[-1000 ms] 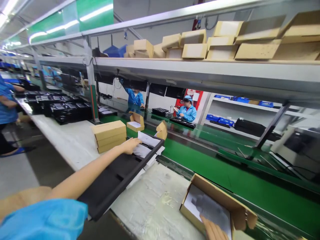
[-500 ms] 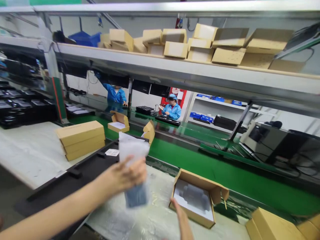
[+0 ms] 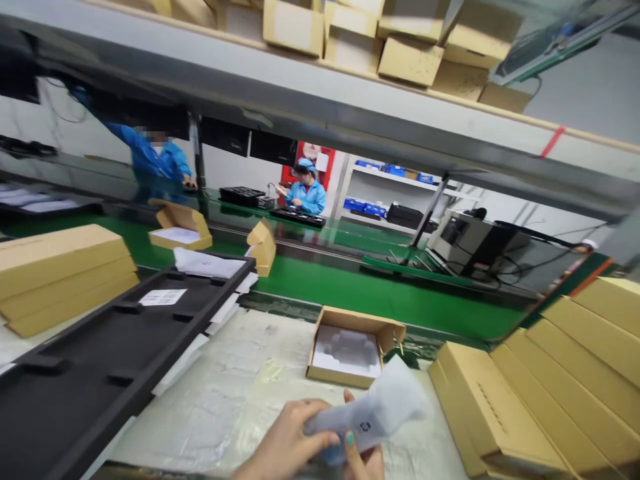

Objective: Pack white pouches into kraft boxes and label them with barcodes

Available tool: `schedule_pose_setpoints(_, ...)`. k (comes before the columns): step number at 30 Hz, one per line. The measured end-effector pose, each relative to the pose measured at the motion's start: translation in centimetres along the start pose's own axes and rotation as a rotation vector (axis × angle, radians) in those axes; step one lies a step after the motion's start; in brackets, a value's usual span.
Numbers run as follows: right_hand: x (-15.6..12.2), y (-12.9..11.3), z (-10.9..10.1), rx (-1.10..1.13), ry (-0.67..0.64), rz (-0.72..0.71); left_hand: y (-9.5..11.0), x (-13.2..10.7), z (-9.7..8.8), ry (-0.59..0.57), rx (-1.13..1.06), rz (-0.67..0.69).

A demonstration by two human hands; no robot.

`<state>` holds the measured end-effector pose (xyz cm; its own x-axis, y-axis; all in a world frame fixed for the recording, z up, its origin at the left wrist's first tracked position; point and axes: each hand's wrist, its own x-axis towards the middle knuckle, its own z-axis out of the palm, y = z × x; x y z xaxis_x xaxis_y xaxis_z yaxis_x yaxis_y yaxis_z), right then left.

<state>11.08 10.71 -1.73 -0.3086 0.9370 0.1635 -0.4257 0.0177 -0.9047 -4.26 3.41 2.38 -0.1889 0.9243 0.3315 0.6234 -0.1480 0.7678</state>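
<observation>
Low in the middle of the head view, a frosted white plastic bag [image 3: 383, 410] with a small dark printed mark is held at a slant. It wraps something bluish that I cannot make out. My left hand [image 3: 290, 437] is closed around the bag's left end. My right hand [image 3: 365, 463] grips its lower side, the thumb with a teal nail pressed on the plastic. Just beyond my hands stands an open cardboard box [image 3: 345, 380] with a white shaped insert [image 3: 345, 350], its cut-out bare.
A black tray [image 3: 115, 347] with another white bag [image 3: 207, 263] lies left. Closed cartons are stacked at left [image 3: 65, 280] and right [image 3: 500, 407]. Open boxes [image 3: 183, 227] sit on the green belt [image 3: 320, 287]. Two people in blue work beyond; a shelf [image 3: 300, 80] hangs overhead.
My left hand has brought the bag from above the black tray down and right. My right hand now grips it too. The view has shifted right and down.
</observation>
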Motion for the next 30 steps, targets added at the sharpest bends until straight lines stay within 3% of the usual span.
schedule_pose_setpoints(3,2.0,-0.8,-3.9,-0.023,0.144,-0.166,-1.4,0.3,-0.4,-0.022,0.038,0.106)
schedule_pose_setpoints(5,2.9,-2.2,-6.2,-0.251,0.176,-0.363,-2.9,0.4,-1.1,-0.043,0.074,0.187)
schedule_pose_setpoints(7,3.2,-3.6,-7.1,-0.627,0.024,-0.504,-4.4,0.2,-1.4,-0.054,0.104,0.257)
schedule_pose_setpoints(10,2.8,-5.2,-5.9,-1.126,-0.384,-0.562,-5.9,-0.2,-1.2,-0.062,0.127,0.345)
schedule_pose_setpoints(12,2.4,-5.9,-4.8,-1.271,-0.549,-0.562,-6.2,-0.6,-1.1,-0.057,0.134,0.384)
schedule_pose_setpoints(14,2.0,-6.2,-4.0,-1.32,-0.6,-0.591,-5.9,-0.9,-1.1,-0.049,0.157,0.394)
schedule_pose_setpoints(16,1.6,-6.1,-3.8,-1.323,-0.569,-0.689,-5.0,-0.8,-1.2,-0.031,0.21,0.391)
schedule_pose_setpoints(20,1.0,-5.2,-3.0,-1.303,-0.385,-0.863,-1.7,0.4,-0.6,-0.038,0.269,0.29)
schedule_pose_setpoints(24,0.8,-5.2,-2.1,-1.308,-0.305,-0.971,1.3,2.4,1.1,-0.151,-0.005,0.086)
schedule_pose_setpoints(26,1.0,-5.6,-2.4,-1.268,-0.184,-1.018,1.7,3.2,1.6,-0.143,-0.153,0.021)
schedule_pose_setpoints(28,1.3,-5.8,-3.2,-1.121,0.009,-0.938,1.3,3.6,1.8,-0.082,-0.253,-0.045)
schedule_pose_setpoints(30,1.8,-5.3,-3.7,-0.891,0.051,-0.701,0.5,3.8,2.3,0.002,-0.364,-0.117)
